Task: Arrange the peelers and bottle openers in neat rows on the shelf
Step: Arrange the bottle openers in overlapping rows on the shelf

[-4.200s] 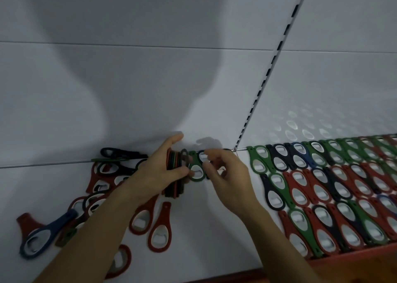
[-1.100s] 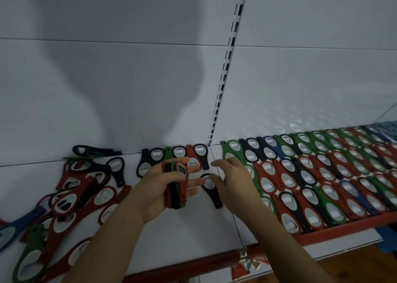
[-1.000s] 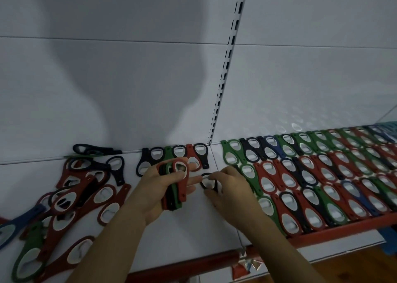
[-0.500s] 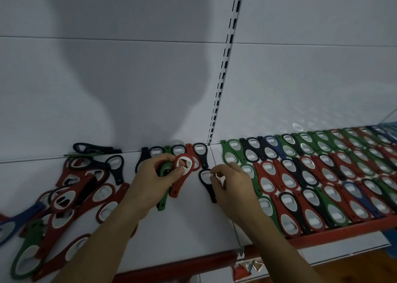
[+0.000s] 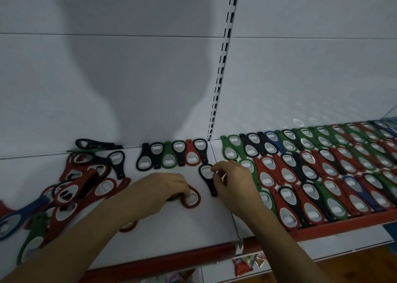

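My left hand (image 5: 164, 189) lies low on the white shelf (image 5: 167, 224), fingers curled over a small stack of bottle openers; a red opener (image 5: 191, 199) and a green edge show under it. My right hand (image 5: 233, 180) pinches the head of a black opener (image 5: 206, 176) lying flat just below the back row. That short back row (image 5: 171, 156) of black, green and red openers stands against the wall. Neat rows of openers (image 5: 311, 175) fill the shelf to the right.
A loose heap of red, black, blue and green openers (image 5: 71, 188) covers the left of the shelf. A slotted upright (image 5: 223, 63) runs up the back wall. The shelf's red front edge (image 5: 171, 259) is below my arms; small packets hang beneath it.
My left hand has dropped from chest height to the shelf surface with its stack of openers. My right hand stays on the black opener, which has shifted slightly.
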`<state>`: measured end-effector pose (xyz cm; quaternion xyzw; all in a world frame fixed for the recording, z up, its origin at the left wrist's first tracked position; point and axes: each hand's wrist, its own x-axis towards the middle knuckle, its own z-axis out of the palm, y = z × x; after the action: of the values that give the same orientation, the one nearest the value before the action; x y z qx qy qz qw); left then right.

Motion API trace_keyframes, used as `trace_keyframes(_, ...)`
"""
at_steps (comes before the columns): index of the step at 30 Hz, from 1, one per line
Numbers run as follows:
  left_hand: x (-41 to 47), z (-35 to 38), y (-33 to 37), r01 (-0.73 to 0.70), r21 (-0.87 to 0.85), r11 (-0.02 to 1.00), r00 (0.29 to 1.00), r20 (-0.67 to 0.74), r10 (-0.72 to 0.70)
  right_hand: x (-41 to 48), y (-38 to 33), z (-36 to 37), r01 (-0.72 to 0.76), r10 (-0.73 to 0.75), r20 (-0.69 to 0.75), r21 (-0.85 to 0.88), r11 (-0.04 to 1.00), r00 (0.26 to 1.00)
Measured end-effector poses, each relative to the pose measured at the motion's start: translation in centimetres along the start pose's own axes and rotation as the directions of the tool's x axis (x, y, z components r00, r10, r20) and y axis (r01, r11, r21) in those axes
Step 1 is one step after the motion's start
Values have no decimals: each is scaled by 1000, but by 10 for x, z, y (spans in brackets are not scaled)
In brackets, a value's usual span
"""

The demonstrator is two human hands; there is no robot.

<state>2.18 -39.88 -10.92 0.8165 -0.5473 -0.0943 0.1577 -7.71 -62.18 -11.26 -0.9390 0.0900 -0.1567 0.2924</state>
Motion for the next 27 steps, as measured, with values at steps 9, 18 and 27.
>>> trace_keyframes(9,-4,19,28,395,-56,917,914,-81,-398,-8,-4,7,-55,64,102,-87,995,993)
trace_keyframes(18,4,21,38,342,3,940,934,-114,-339,-10,-7,8,-74,87,92,-133,988,992)
trace_keyframes(27,9,20,39,325,8,946,939,-124,-322,-11,-9,10,-68,74,49,-117,991,996)
